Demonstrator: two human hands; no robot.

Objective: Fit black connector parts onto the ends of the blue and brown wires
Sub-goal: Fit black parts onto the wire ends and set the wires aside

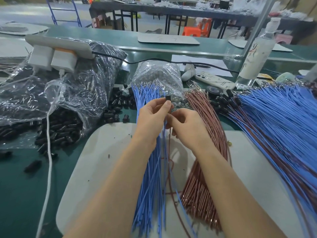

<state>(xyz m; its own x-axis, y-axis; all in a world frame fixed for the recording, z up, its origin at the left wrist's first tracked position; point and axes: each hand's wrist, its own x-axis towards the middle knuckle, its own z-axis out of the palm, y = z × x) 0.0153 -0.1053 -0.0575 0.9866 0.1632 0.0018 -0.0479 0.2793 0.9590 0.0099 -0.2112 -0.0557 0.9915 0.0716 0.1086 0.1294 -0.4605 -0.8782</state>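
Above the wires, hands pinch connector.

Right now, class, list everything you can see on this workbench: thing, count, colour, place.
black connector: one, black, pinched in left hand's fingertips.
loose connectors: many, black, spilling from clear bag at left.
blue wires: one bundle, blue, centre on grey mat.
brown wires: one bundle, brown, right of the blue bundle.
finished wires: large pile, mostly blue, far right.
phone: one, white case, behind the brown wires.
tape roll: one, black, beside the phone.
bottle: one, clear and white, back right.
power strip: one, white, atop the bags.
left hand: holding connector.
right hand: pinching wire ends below it.
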